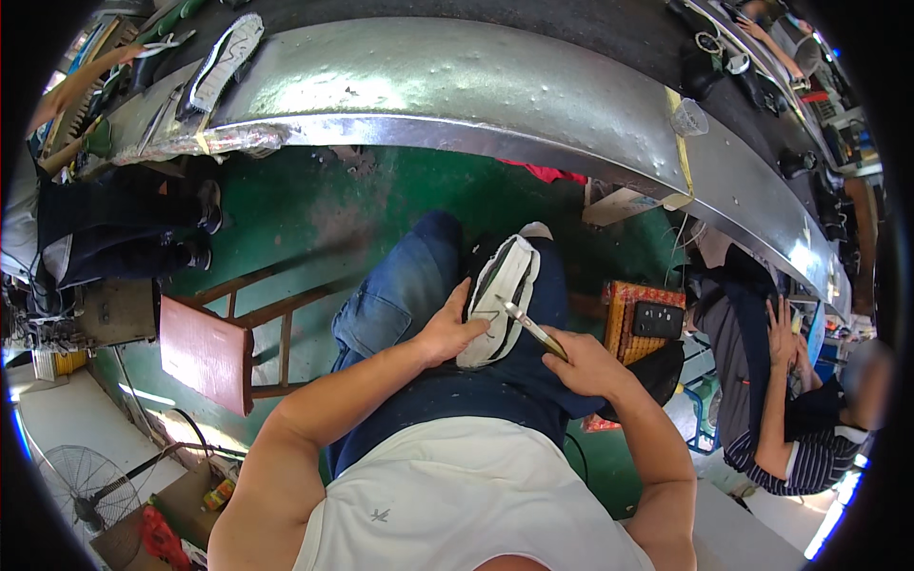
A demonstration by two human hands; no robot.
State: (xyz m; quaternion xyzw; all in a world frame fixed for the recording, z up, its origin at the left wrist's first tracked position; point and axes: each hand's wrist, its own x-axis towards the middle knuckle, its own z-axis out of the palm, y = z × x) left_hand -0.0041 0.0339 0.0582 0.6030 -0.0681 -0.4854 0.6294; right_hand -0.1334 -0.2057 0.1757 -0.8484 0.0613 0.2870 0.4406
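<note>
A shoe (503, 314) lies on my lap with its pale underside facing up. It has dark edges and thin line marks near the heel end. My left hand (451, 328) grips its left side, thumb pressed on the underside and fingers along the edge. In my right hand (586, 363) is a slim knife-like tool (540, 335), silvery toward the narrow tip and yellowish at the handle. Its tip points up and left, over the shoe's underside; I cannot tell whether it touches.
A metal-edged workbench (400, 86) curves across the front, with another upturned shoe (227, 65) on it. A wooden stool (205, 354) stands left. At right, a black phone-like object (658, 320) rests on a woven seat (624, 328). Co-workers (809, 419) sit right and stand left.
</note>
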